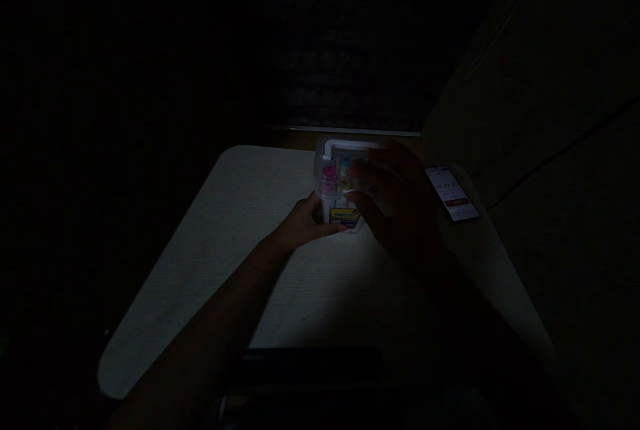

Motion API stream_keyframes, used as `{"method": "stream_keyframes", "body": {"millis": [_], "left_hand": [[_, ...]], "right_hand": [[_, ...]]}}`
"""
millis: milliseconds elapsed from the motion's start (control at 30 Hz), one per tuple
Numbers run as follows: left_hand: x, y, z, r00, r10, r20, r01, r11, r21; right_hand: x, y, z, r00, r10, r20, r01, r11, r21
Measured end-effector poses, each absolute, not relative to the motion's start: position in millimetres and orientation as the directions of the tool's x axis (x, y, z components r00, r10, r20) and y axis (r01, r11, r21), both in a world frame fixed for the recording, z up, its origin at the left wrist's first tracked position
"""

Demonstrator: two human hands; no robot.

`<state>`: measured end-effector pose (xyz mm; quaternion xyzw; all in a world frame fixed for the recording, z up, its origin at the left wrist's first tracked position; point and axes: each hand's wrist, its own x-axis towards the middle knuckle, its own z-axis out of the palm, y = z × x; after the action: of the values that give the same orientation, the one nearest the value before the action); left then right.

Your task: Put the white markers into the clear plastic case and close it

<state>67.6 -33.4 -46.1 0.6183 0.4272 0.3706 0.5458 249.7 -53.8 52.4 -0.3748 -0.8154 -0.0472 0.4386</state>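
A small clear plastic box [327, 207] with a lid and a white handle [350, 145] stands on the table. Pink, blue and yellowish contents show through its lid, and a yellow and dark label is on its front. Low on the box's left side, my left hand [303, 222] is closed around it, thumb across the front. My right hand [400, 200] is over the lid's right part, thumb at the white front latch [349, 195] and curved fingers on the lid. Deep shadow hides the right palm and part of the box.
A pale table [210, 237] with rounded corners lies under the box. To the right rests a phone [453, 193] with a lit screen. A thin cable [550, 160] runs off beyond the table's right edge. The surroundings are very dark.
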Motion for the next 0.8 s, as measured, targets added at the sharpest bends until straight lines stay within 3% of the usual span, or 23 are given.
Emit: {"method": "stream_keyframes", "body": {"millis": [300,800], "left_hand": [[67.5,-34.0,-47.5,0.362,0.932,-0.007,0.115,-0.037,0.993],[66.4,-33.9,-45.1,0.374,0.927,0.020,0.134,-0.076,0.988]], "right_hand": [[247.1,-56.0,55.1,-0.307,0.646,0.699,0.708,0.646,-0.286],[247.9,-54.2,56.9,-0.324,0.560,0.762,0.669,0.705,-0.234]]}}
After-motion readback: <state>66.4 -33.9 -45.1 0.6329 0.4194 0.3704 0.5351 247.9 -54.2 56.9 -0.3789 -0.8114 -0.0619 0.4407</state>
